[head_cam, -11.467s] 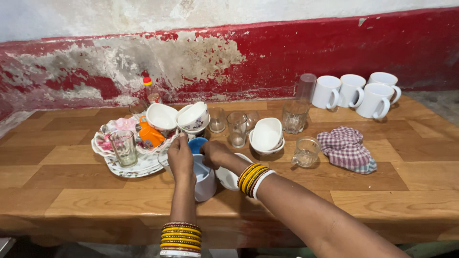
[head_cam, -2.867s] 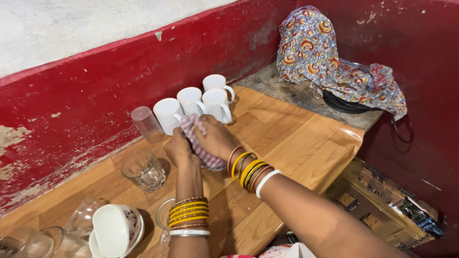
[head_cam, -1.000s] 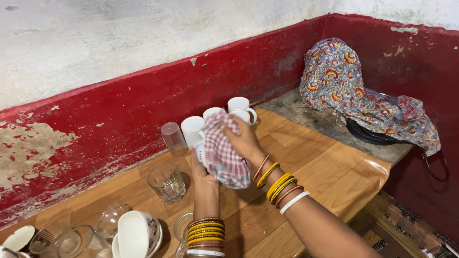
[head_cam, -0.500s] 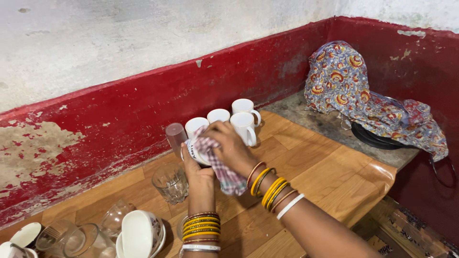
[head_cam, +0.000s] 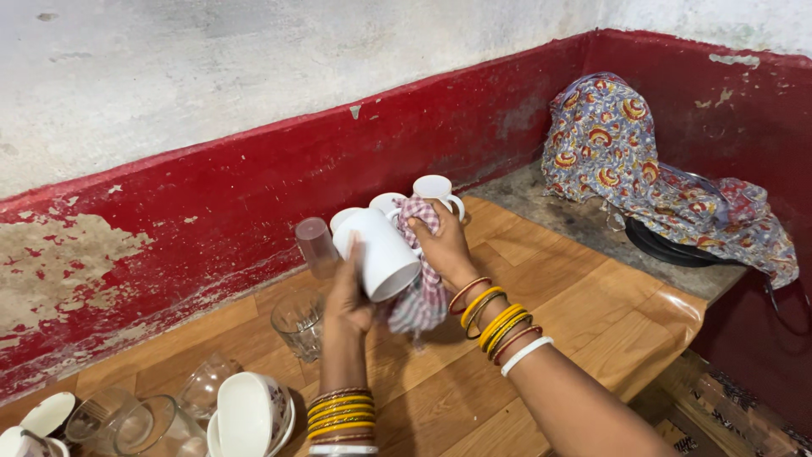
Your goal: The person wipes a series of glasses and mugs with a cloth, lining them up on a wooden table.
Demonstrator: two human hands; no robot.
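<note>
The left hand (head_cam: 348,296) is wrapped around the side of a plain white ceramic mug (head_cam: 379,252), holding it tipped in the air above the wood-patterned tabletop (head_cam: 541,288), its base turned toward the viewer and its mouth angled away and up. The right hand (head_cam: 444,244) grips a red-and-white checked cloth (head_cam: 420,292) and presses it against the mug's far side, the loose end hanging down below both hands. The mug looks clean and glossy, with no chip or mark showing on the side in view. Stacks of yellow, red and white bangles (head_cam: 501,324) ring both wrists. Just behind the held mug, partly hidden by it, stand more white mugs (head_cam: 435,188) close to the red-painted wall (head_cam: 254,186), with a frosted plastic tumbler (head_cam: 315,245) beside them. Nearer the left hand stands a clear faceted drinking glass (head_cam: 296,322), and farther down are more glasses (head_cam: 152,423) and a white flowered bowl (head_cam: 245,415). Over in the corner, well apart, a patterned blue and orange cloth (head_cam: 643,161) drapes over dark round pans (head_cam: 677,245) on a grey ledge.
</note>
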